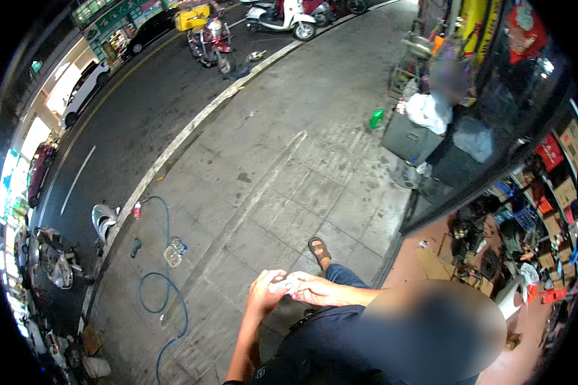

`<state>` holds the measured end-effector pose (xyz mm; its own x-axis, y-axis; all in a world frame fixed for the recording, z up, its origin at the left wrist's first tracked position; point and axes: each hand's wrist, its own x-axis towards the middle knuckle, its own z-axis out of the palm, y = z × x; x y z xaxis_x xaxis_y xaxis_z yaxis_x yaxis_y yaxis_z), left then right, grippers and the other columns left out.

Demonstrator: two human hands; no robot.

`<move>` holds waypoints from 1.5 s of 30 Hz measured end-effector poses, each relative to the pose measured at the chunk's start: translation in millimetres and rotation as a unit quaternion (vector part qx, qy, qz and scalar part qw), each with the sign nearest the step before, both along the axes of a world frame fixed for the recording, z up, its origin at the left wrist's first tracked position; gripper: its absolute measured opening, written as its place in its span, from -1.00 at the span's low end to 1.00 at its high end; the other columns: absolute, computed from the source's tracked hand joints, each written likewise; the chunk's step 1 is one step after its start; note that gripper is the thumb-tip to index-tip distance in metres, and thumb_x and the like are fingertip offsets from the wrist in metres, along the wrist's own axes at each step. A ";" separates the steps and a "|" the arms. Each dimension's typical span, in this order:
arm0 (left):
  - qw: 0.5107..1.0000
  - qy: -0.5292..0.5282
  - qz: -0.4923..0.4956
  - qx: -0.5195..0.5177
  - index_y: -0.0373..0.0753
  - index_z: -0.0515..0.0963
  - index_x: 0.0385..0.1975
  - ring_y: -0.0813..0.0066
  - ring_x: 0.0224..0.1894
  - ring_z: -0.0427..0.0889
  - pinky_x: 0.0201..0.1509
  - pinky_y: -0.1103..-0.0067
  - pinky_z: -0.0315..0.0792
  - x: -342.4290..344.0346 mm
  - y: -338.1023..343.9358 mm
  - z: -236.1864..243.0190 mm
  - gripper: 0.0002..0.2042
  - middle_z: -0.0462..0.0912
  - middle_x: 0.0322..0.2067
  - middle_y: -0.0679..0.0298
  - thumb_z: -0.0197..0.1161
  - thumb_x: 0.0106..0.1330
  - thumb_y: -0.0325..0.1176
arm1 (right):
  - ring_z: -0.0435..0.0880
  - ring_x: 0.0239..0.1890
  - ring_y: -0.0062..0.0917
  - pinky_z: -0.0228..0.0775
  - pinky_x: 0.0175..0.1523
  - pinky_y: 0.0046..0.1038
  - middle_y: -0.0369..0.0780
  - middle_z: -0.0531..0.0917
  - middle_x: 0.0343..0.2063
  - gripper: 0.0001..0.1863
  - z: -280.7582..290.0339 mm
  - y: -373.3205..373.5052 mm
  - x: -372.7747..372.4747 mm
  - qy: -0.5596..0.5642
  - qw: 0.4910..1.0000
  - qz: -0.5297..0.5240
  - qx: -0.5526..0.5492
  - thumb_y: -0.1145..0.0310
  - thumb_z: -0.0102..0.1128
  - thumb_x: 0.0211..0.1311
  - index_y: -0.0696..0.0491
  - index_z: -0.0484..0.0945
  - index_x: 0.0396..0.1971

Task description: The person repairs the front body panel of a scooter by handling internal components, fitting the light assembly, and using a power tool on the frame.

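Observation:
Both hands meet in front of my body, over the grey pavement. My left hand point(267, 292) has its fingers closed around one side of a small white crumpled piece point(293, 283), thin like tissue or soft plastic. On its other side, my right hand point(316, 290) pinches the same piece between thumb and fingers. Its exact kind is too small to make out, and the fingers cover part of it. My sandalled foot point(319, 251) stands on the paving just beyond my hands.
To the left lie a blue hose point(167, 280), a power tool point(135, 248), a clear tray of small parts point(175, 252) and a red container point(137, 210). A green bottle point(376, 118) stands by a grey box point(410, 138). The cluttered shop floor point(408, 260) is at right; scooters line the curb.

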<state>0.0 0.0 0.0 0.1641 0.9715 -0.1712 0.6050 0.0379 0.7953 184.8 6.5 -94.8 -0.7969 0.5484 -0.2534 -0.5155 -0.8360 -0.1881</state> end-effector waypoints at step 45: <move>0.804 -0.018 0.549 0.228 -0.28 0.48 -0.28 0.53 -0.46 0.64 -0.43 0.57 0.50 -313.8 314.2 115.8 -0.77 0.61 -0.40 0.26 0.31 0.16 -0.32 | 0.49 -0.35 -0.54 0.37 -0.20 -0.55 -0.26 0.48 -0.41 -0.80 127.5 456.2 -420.6 -0.122 0.669 0.205 0.704 0.61 0.08 0.13 0.13 0.48 -0.22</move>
